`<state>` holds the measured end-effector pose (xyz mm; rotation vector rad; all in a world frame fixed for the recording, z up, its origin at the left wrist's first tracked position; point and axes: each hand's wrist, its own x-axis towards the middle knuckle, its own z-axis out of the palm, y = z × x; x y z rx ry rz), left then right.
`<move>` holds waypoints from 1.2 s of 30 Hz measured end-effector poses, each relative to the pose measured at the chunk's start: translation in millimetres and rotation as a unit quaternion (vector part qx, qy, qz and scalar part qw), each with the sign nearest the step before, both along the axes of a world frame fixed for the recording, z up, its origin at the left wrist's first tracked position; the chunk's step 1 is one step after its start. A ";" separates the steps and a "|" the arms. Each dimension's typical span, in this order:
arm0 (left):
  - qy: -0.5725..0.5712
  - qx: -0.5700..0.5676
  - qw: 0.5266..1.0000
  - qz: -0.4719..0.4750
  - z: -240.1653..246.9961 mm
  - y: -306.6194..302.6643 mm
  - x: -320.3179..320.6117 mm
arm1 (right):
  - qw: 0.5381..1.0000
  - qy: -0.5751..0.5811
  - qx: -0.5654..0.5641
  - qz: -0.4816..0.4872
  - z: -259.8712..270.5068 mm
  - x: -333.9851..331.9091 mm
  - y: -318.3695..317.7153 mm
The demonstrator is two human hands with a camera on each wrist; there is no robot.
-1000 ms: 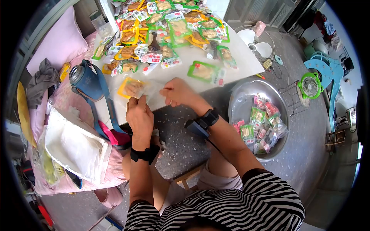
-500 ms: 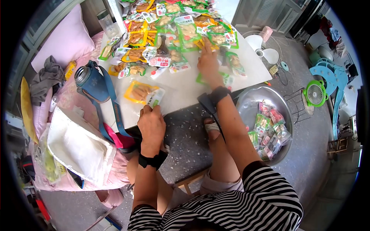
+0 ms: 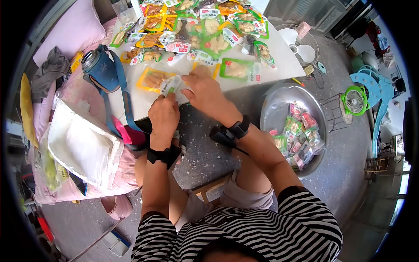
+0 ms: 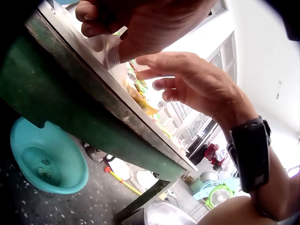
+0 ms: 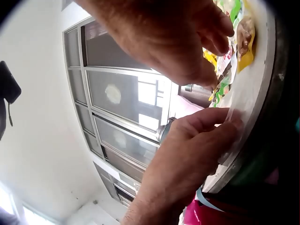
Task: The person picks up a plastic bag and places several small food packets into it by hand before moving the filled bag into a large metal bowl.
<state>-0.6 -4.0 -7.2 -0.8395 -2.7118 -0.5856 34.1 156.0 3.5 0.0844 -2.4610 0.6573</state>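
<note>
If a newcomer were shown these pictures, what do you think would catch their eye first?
Probably the heap of colourful food packets spread over the far part of the pale table. Next might be the person's left hand, pinching clear plastic at the table's near edge, with the right hand close beside it. The large metal basin to the right, holding more packets, also stands out.

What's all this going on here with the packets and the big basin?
Someone in a striped shirt is handling food packets at a pale table. The left grip pinches clear plastic beside a yellow-edged packet; the right grip, apparently holding nothing, is near another yellow-edged packet. A large heap covers the far side, and some packets lie in the metal basin.
</note>
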 end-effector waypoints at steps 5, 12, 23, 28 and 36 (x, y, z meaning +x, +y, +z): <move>-0.016 0.009 1.000 0.015 4.2 -5.8 0.8 | 0.999 -0.005 -0.012 -0.045 0.3 -19.3 45.1; -0.023 0.007 0.998 0.049 5.8 -9.8 -9.4 | 0.988 -0.152 0.033 -0.018 -10.1 -22.0 53.0; -0.020 -0.020 0.998 0.063 4.4 -15.3 -10.4 | 0.987 -0.037 0.086 0.130 -12.5 -40.3 61.7; -0.015 0.016 0.999 0.048 2.3 -18.4 -13.5 | 0.974 -0.180 0.115 0.074 -4.2 -34.7 45.3; -0.010 0.065 0.997 0.048 7.2 -16.4 -14.4 | 0.994 -0.105 0.029 0.021 10.1 -28.6 56.8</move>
